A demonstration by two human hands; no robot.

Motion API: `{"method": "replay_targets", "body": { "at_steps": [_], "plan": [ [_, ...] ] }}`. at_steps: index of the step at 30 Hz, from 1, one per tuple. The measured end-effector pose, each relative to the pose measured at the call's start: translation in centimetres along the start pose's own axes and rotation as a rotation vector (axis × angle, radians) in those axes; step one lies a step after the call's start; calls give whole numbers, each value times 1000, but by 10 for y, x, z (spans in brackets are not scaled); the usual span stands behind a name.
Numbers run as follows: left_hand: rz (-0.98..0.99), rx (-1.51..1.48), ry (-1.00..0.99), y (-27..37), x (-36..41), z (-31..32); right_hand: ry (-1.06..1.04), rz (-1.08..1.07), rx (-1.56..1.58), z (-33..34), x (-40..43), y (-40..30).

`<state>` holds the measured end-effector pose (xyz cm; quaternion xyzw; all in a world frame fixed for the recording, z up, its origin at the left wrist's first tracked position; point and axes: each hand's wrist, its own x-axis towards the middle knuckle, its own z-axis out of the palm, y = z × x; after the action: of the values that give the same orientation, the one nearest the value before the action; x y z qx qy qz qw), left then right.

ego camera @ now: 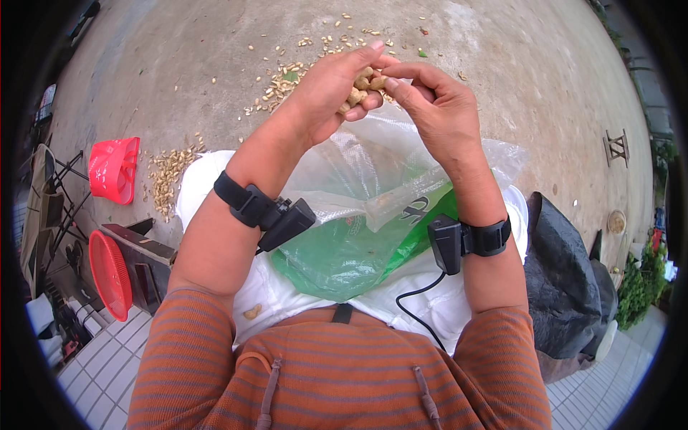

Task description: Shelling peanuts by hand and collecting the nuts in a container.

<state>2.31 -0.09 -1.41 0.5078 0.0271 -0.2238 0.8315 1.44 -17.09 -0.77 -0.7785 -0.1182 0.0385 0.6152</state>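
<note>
Several unshelled peanuts lie in the cupped palm of my left hand, held out above the ground ahead of me. The thumb and index finger of my right hand pinch one peanut at the edge of that palm. Below both hands, a clear and green plastic bag spreads over my lap; whether anything is inside I cannot tell. One more peanut rests on the white cloth near my left elbow.
Empty shells litter the concrete beyond my hands, and another shell pile lies at left. A red plastic bag, a red plastic basket and a dark stand are on the left. Black sheeting bulges at right. Farther off stands a small stool.
</note>
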Motion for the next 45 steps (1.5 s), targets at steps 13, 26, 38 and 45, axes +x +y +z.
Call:
{"method": "replay_targets", "body": {
  "at_steps": [13, 26, 38, 45],
  "plan": [
    [-3, -111, -263, 0, 0, -9, 90, 25, 104, -8, 4, -9],
    [-152, -128, -310, 1, -5, -4, -37, -179, 37, -6, -5, -7],
    [-148, -270, -300, -9, -1, -3, 7, -153, -35, -9, -5, -4],
    [-208, -360, -270, -1, -7, 4, 20, -229, -129, -12, -4, -4]
  ]
}}
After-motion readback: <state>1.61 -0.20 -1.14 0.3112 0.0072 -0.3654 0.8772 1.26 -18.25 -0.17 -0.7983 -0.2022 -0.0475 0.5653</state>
